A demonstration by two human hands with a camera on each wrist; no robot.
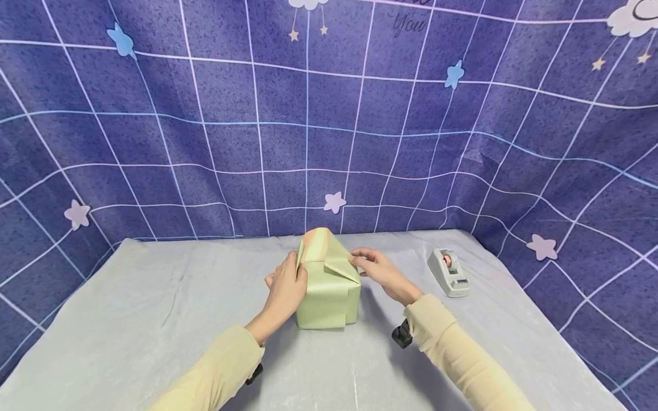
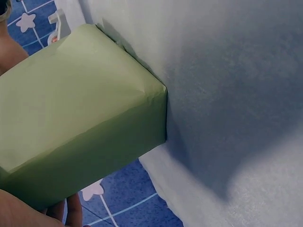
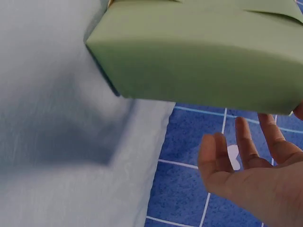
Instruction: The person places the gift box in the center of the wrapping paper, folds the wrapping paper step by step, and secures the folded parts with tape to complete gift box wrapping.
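A box wrapped in pale green paper (image 1: 324, 302) stands on the table, its upper end drawn into a sloped, folded peak with a peach-toned patch. My left hand (image 1: 287, 285) grips the paper at the box's left upper side, thumb on the near face and other fingers behind. Across from it, my right hand (image 1: 380, 273) pinches the right edge of the folded paper between thumb and forefinger. In the right wrist view the remaining fingers of the right hand (image 3: 255, 175) are spread apart, off the wrapped box (image 3: 199, 71). The left wrist view shows a smooth side of the box (image 2: 75, 94).
A white tape dispenser (image 1: 448, 273) with a roll of tape sits to the right, beyond my right hand. Pale grey cloth (image 1: 180, 297) covers the table. Behind and at the sides hangs a blue curtain (image 1: 277, 142) with grid lines and stars.
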